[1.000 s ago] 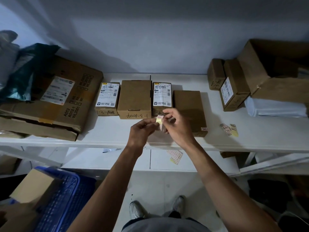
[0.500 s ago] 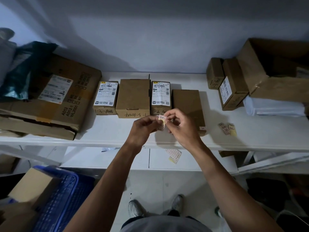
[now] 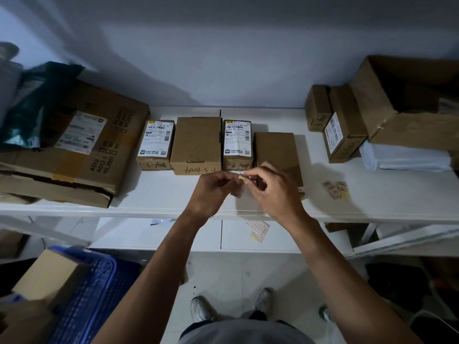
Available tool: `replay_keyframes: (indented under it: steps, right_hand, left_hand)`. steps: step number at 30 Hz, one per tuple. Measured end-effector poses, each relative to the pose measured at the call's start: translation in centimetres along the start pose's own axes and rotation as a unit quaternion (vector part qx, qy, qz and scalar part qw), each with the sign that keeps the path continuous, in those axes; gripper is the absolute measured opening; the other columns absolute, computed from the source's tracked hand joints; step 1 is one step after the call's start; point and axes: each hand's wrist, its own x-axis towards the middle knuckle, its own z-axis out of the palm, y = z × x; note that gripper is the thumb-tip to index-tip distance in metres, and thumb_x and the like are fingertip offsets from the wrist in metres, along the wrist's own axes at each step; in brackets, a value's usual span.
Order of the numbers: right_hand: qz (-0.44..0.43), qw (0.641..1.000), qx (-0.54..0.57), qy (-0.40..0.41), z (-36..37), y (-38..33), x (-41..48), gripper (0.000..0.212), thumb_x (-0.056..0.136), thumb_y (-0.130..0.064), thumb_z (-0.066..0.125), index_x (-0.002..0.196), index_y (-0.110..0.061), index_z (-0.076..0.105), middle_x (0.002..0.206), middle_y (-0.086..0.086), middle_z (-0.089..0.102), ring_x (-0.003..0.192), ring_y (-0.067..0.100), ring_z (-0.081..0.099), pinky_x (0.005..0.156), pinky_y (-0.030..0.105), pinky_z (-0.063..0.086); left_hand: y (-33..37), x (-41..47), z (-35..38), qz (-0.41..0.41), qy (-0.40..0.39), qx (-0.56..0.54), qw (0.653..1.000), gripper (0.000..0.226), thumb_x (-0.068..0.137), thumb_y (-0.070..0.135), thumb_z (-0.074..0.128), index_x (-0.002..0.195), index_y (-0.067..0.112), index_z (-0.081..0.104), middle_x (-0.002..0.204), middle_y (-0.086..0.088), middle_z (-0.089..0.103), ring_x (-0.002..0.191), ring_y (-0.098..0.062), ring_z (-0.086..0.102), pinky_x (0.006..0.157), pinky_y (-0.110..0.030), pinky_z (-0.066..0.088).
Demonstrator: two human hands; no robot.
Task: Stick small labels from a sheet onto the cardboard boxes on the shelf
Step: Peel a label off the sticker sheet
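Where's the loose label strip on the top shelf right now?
Head view, right of centre: the loose label strip lies flat on the white shelf, just right of the right hand and the plain box.

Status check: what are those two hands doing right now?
Left hand and right hand pinch the label strip. Boxes just behind, nothing between.

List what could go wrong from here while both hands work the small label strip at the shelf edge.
1. Both the left hand and right hand pinch the small yellowish label strip; a label could curl and stick to a fingertip.
2. The light is dim, so it may land crooked, or on the plain brown cardboard box that already seems to carry one.
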Motion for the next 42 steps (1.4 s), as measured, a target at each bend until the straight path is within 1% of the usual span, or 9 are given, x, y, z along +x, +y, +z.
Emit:
replay_keyframes:
  steps: [5,10,16,23,27,31,33,37,42]
  right_hand:
    - [0.024,0.998,0.062,0.0,0.3,0.1,0.0,0.015,0.095,-0.029,0.065,0.096,-0.019,0.076,0.089,-0.008,0.065,0.073,0.014,0.065,0.065,0.04,0.055]
    - [0.09,0.989,0.12,-0.01,0.2,0.3,0.2,0.013,0.096,-0.026,0.065,0.098,-0.019,0.075,0.089,-0.011,0.072,0.076,0.012,0.067,0.068,0.035,0.056]
    - [0.172,0.955,0.241,0.012,0.1,0.5,0.7,0.011,0.096,-0.017,0.065,0.089,-0.024,0.072,0.07,-0.002,0.071,0.058,0.016,0.061,0.061,0.042,0.054]
    - [0.189,0.946,0.263,0.021,0.0,0.1,0.7,0.009,0.097,-0.012,0.066,0.092,-0.017,0.072,0.077,-0.001,0.078,0.058,0.021,0.068,0.057,0.035,0.056]
    - [0.186,0.948,0.259,0.02,0.1,0.3,0.7,0.006,0.096,-0.014,0.067,0.092,-0.017,0.072,0.084,-0.004,0.079,0.058,0.021,0.07,0.057,0.038,0.057]
    - [0.17,0.957,0.233,0.007,0.4,0.8,0.6,0.006,0.094,-0.023,0.068,0.091,-0.025,0.072,0.09,-0.006,0.079,0.058,0.019,0.072,0.063,0.046,0.06]
    - [0.163,0.964,0.212,0.003,0.6,0.8,0.6,0.005,0.092,-0.029,0.07,0.093,-0.025,0.074,0.092,-0.008,0.078,0.059,0.015,0.072,0.065,0.048,0.061]
    - [0.138,0.978,0.156,0.0,0.8,0.6,0.4,0.007,0.093,-0.035,0.069,0.097,-0.03,0.073,0.098,-0.016,0.077,0.075,0.006,0.073,0.07,0.041,0.063]
    - [0.114,0.984,0.136,-0.014,0.6,0.0,0.4,0.013,0.094,-0.029,0.068,0.106,-0.028,0.073,0.102,-0.017,0.076,0.072,0.005,0.073,0.073,0.037,0.062]
  left_hand:
    - [0.0,-0.2,-0.1,0.013,0.001,0.019,1.0,0.015,0.09,0.001,0.068,0.083,0.013,0.073,0.074,0.003,0.073,0.071,-0.008,0.064,0.073,-0.015,0.051]
    - [0.3,-0.5,0.0,0.005,-0.002,0.019,1.0,0.006,0.092,0.002,0.066,0.09,0.002,0.072,0.079,-0.012,0.071,0.066,-0.009,0.064,0.054,-0.009,0.042]
    - [-1.1,0.0,-0.2,-0.023,0.028,0.019,0.999,0.011,0.089,0.001,0.068,0.1,0.003,0.071,0.076,-0.014,0.074,0.068,-0.02,0.066,0.073,-0.029,0.054]
    - [-3.2,0.9,-0.2,-0.042,0.071,0.14,0.987,0.011,0.089,0.004,0.068,0.1,0.007,0.068,0.077,-0.008,0.077,0.057,-0.007,0.067,0.052,-0.012,0.043]
    - [-3.9,0.7,-0.6,-0.031,0.078,0.186,0.979,0.016,0.088,0.012,0.072,0.103,0.016,0.073,0.1,-0.002,0.074,0.089,-0.017,0.071,0.074,-0.027,0.056]
    - [-3.1,0.6,-0.3,-0.024,0.131,0.126,0.983,0.01,0.09,0.014,0.07,0.098,0.014,0.075,0.099,0.005,0.072,0.087,-0.01,0.069,0.071,-0.022,0.054]
    - [-2.0,0.5,0.2,-0.068,0.111,0.017,0.991,0.012,0.092,0.016,0.068,0.096,0.007,0.075,0.094,0.0,0.074,0.082,-0.017,0.07,0.079,-0.032,0.056]
    - [-0.8,0.0,0.7,-0.118,0.061,-0.106,0.985,0.03,0.095,0.031,0.066,0.107,0.004,0.073,0.098,-0.006,0.075,0.082,-0.021,0.072,0.084,-0.035,0.058]
    - [-0.5,0.1,0.8,-0.123,0.06,-0.138,0.981,0.022,0.092,0.021,0.068,0.107,0.005,0.073,0.095,-0.008,0.072,0.081,-0.022,0.07,0.086,-0.034,0.058]
